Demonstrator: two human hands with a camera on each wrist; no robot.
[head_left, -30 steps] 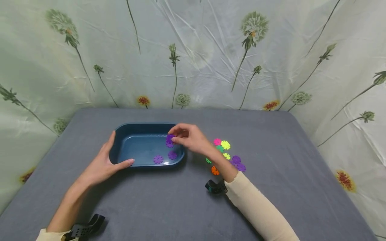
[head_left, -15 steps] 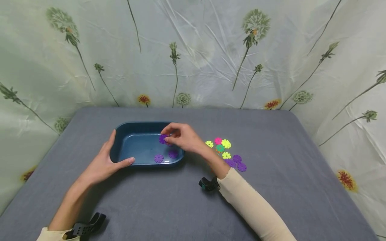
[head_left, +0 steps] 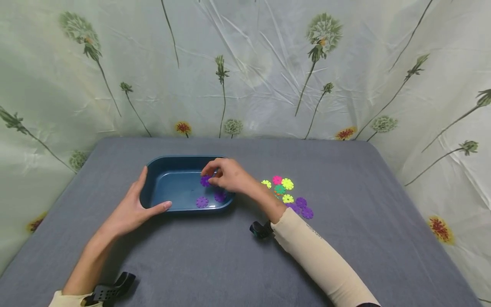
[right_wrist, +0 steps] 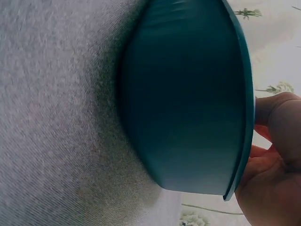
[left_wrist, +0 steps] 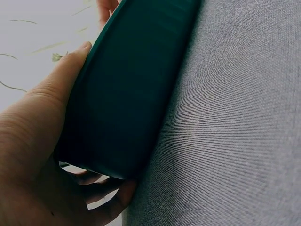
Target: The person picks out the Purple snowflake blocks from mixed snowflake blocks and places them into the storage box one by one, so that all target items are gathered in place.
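A dark blue plastic tray lies on the table, with my left hand gripping its left end, thumb along the near rim. The left wrist view shows fingers bent round the tray's outer wall. My right hand reaches over the tray's right part and pinches a purple notched plastic disc between thumb and fingers, low over the tray floor. Two more purple discs, one at front centre and one further right, lie inside. In the right wrist view the tray wall hides the right fingertips.
Right of the tray, loose discs lie on the grey cloth: pink, yellow, green and several purple ones. The right forearm passes over part of this group. A flower-printed curtain hangs behind the table.
My right hand has moved left over the tray with the purple disc, then slightly lower. A yellow disc once behind the forearm now shows. My left hand stays on the tray.
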